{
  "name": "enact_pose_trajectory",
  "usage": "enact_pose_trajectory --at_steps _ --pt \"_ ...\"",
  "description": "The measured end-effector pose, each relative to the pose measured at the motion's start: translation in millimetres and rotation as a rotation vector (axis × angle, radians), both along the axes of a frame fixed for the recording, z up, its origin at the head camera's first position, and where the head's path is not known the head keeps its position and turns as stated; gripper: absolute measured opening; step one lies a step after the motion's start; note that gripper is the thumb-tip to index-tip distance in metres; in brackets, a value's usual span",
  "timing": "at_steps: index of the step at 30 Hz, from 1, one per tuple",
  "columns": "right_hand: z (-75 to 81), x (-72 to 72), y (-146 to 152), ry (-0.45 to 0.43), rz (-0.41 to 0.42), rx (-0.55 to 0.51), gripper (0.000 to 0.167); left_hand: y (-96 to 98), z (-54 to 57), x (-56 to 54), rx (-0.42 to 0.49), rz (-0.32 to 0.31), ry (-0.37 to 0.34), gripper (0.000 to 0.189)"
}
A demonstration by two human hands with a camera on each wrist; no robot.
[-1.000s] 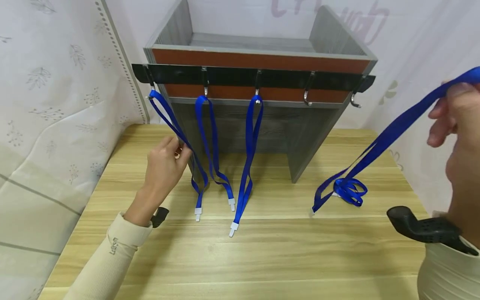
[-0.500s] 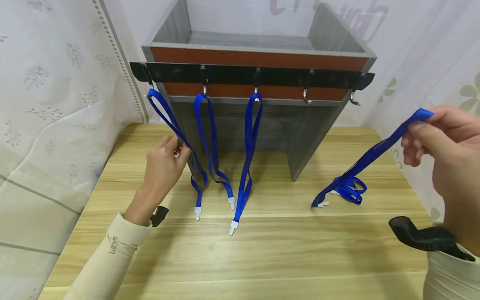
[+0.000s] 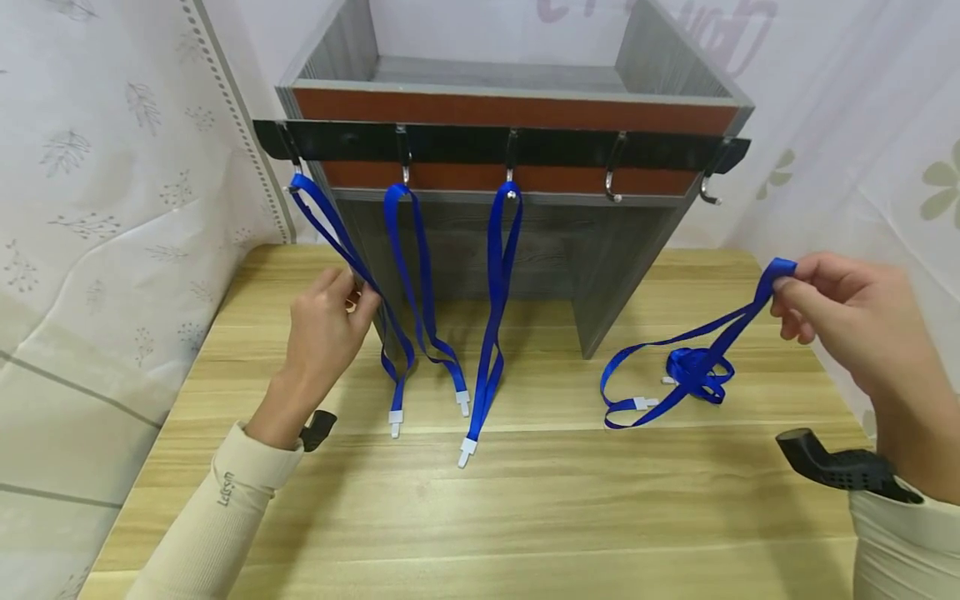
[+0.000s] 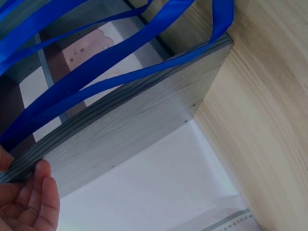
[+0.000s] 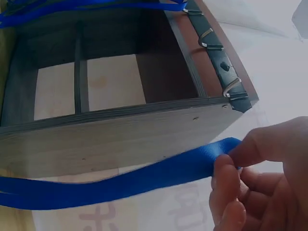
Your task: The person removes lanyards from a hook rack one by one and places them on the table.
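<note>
My right hand [image 3: 862, 321] pinches the looped end of a blue lanyard [image 3: 767, 287] above the table's right side. Its strap trails down to the tabletop, where its white clip [image 3: 643, 403] lies. In the right wrist view, thumb and fingertips hold the folded strap [image 5: 144, 180]. My left hand [image 3: 330, 325] grips the front edge of the grey shelf's left side panel [image 4: 139, 120], thumb and fingers on opposite sides. Three blue lanyards hang from a black hook rail [image 3: 457, 143]: a left one [image 3: 341, 242] passing by my left hand, a second [image 3: 427, 275] and a middle one [image 3: 495, 287].
Two bare metal hooks [image 3: 613, 187] are at the rail's right part. A coiled blue lanyard [image 3: 678, 360] lies on the wooden table [image 3: 465, 533], partly under the held strap. The grey shelf [image 3: 611, 283] stands at the back, with patterned white cloth [image 3: 112, 208] behind and left.
My right hand has come in leftward and lower with the lanyard. The strap has gone from taut to slack, its lower part spreading into a loop on the table. My left hand stays put.
</note>
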State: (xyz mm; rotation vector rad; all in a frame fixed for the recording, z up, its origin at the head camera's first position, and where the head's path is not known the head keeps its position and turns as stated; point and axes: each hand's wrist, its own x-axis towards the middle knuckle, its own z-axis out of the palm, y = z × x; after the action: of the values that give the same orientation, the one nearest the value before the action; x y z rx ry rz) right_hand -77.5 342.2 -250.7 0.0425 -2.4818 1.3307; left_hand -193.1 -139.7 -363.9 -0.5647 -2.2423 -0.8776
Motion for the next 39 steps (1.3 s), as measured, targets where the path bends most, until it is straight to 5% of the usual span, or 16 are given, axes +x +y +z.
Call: enact_pose_trajectory --at_steps 6,13,22,26,32,39 --pt "-4.1 9.1 4.5 0.028 0.227 -0.048 0.020 1.0 0.4 -0.5 0.002 -0.001 -0.002 0.022" --pt "-6.6 16.7 4.8 0.014 0.356 0.166 0.029 0.9 0.6 0.4 0.001 0.009 -0.006 0.022" --pt "-19.1 30.4 24.3 -0.107 0.542 0.153 0.035 1.3 0.2 0.4 0.002 0.019 -0.002 0.023" --pt "-27.8 31.3 31.7 -0.174 0.544 0.164 0.033 1.5 0.6 0.0 0.003 0.022 0.008 0.023" --pt "-44.8 23.0 30.2 -0.301 0.386 0.243 0.016 1.9 0.8 0.1 -0.003 0.023 0.006 0.023" --pt "-66.2 5.9 13.7 -0.260 0.290 0.480 0.010 1.6 0.1 0.1 -0.006 0.020 -0.002 0.023"
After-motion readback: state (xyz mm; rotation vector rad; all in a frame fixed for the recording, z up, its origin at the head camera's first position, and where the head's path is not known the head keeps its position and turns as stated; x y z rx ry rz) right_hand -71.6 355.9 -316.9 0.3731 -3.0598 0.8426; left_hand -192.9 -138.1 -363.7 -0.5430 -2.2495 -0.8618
